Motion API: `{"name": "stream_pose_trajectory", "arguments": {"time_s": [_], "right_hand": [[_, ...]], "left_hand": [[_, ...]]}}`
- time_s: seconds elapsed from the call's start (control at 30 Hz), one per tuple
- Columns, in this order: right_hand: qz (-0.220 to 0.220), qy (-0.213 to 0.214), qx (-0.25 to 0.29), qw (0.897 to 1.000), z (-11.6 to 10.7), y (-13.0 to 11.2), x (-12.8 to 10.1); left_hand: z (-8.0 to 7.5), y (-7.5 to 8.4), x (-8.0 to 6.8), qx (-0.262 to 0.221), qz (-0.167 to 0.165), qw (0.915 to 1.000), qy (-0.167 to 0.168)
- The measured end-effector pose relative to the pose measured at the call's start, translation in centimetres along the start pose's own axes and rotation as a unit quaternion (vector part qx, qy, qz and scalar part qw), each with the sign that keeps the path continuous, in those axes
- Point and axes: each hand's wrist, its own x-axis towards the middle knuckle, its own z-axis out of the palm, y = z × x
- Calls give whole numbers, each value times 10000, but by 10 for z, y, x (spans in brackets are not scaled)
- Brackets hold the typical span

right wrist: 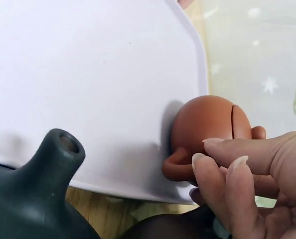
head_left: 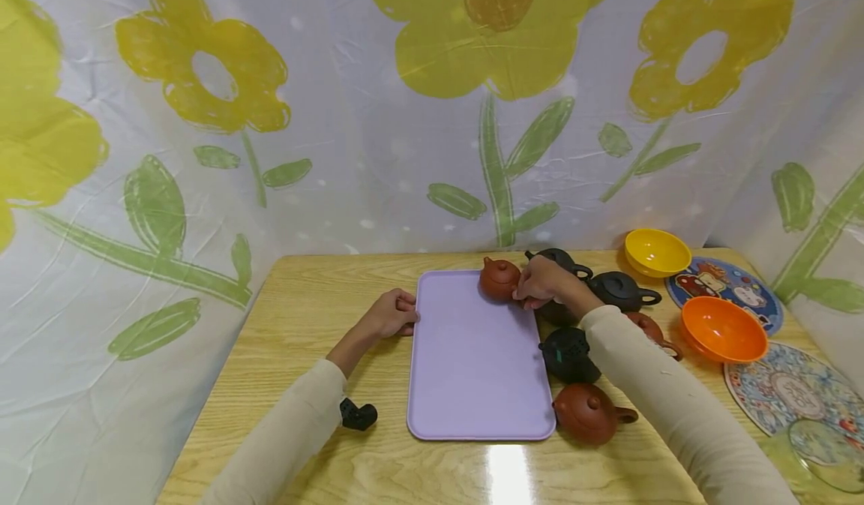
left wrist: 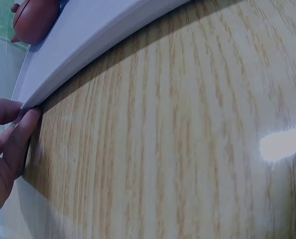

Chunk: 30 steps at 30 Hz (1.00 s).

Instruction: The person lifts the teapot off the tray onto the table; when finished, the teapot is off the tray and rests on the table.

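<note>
A small reddish-brown teapot [head_left: 499, 280] with a lid knob sits at the far right corner of the lilac tray [head_left: 472, 370]. My right hand [head_left: 542, 281] pinches its loop handle; in the right wrist view the thumb and fingers [right wrist: 213, 169] close round that handle against the pot's side. At the tray's left edge, my left hand [head_left: 393, 314] pinches the rim between thumb and fingers, which the left wrist view shows close up [left wrist: 18, 129]. Dark teapots stand right beside the right hand, one with its spout [right wrist: 58, 154] pointing up near the tray.
Right of the tray stand a black teapot [head_left: 570, 355], another dark one [head_left: 617, 289], and a larger brown teapot [head_left: 587, 413] touching close to the tray's corner. Farther right are a yellow bowl [head_left: 657, 254], an orange bowl [head_left: 722, 330] and round patterned mats [head_left: 790, 385].
</note>
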Motion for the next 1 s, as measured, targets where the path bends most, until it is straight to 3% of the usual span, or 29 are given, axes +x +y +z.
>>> {"name": "stream_pose_trajectory", "arguments": {"time_s": [0.23, 0.67, 1.0], "right_hand": [[-49, 37, 65, 10000, 0, -1, 0], [-31, 10, -560, 9984, -2, -2, 2], [-163, 191, -18, 9997, 2, -5, 1]], "left_hand": [[0, 0, 0, 6, 12, 10000, -5], [0, 4, -1, 17, 61, 10000, -76], [0, -2, 0, -39, 80, 10000, -25]]}}
